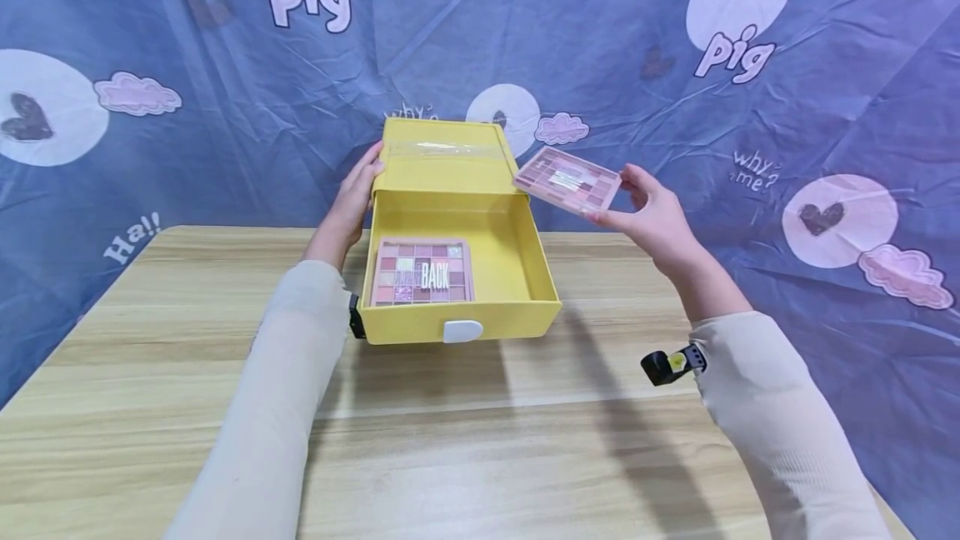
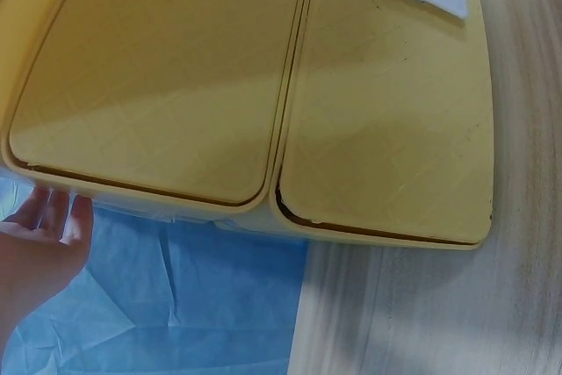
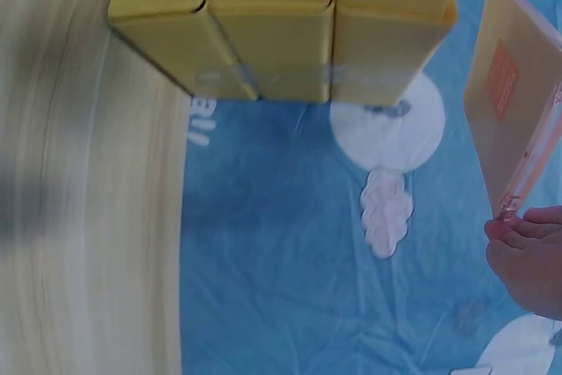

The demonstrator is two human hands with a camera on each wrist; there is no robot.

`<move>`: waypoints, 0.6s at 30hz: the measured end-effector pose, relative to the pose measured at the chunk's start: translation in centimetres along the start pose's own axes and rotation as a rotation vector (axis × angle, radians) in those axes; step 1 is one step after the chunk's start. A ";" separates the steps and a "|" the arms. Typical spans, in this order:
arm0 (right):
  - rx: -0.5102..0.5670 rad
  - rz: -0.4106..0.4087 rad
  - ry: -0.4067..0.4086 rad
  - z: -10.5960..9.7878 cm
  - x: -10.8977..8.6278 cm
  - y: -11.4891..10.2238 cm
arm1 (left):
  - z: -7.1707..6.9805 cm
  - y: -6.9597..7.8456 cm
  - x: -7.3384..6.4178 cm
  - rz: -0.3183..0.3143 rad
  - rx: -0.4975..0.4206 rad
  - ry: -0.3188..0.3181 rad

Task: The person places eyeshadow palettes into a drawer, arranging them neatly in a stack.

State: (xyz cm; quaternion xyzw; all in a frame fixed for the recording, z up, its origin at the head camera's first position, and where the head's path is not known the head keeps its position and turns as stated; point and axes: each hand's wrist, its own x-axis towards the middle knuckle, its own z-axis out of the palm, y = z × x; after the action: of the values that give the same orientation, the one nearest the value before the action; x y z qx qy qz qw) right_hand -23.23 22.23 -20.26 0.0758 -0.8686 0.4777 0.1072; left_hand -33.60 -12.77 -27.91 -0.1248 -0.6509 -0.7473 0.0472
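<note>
A yellow drawer box has its top drawer pulled out toward me. Inside the drawer, on the left, lies a pink eyeshadow palette with a patterned grid of pans. My right hand pinches a second eyeshadow palette by its right edge, thumb below and fingers at the far corner. It is tilted in the air, right of the box. The palette's plain back faces the right wrist camera. My left hand rests against the box's upper left side, its fingers fairly straight along the edge.
The box stands on a light wood table near its back edge. A blue cloth with printed hearts, clouds and words hangs right behind. A white pull tab juts from the drawer front. Clear tape crosses the box's top.
</note>
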 end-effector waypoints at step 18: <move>0.138 -0.164 -0.218 4.8 -1.5 -3.4 | -0.1 -0.1 0.1 -0.004 0.001 -0.002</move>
State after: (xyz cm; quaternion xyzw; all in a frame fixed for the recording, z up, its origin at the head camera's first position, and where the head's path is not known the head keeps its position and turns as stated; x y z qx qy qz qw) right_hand -21.58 16.39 -20.38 0.2051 -0.8312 0.5147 0.0458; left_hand -33.72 -12.86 -27.95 -0.1244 -0.6516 -0.7469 0.0452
